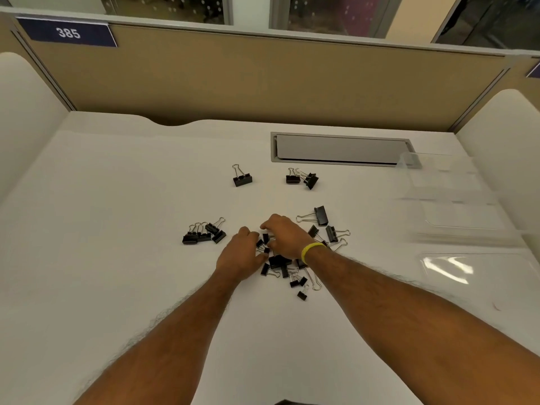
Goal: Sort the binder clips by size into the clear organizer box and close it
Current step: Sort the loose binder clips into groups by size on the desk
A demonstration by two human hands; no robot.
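Here, in the head view, I see both hands working the central heap of binder clips on the white desk. The left hand and right hand sit close together, fingers curled into the heap; I cannot tell whether either pinches a clip. I judge it best to lift 1 clip at a time and compare widths. I count 3 sorted groups: 1 clip far centre, 2 clips beside it, about 4 at left. The clear organizer box lies open at right, well apart, holding no clips that I can see.
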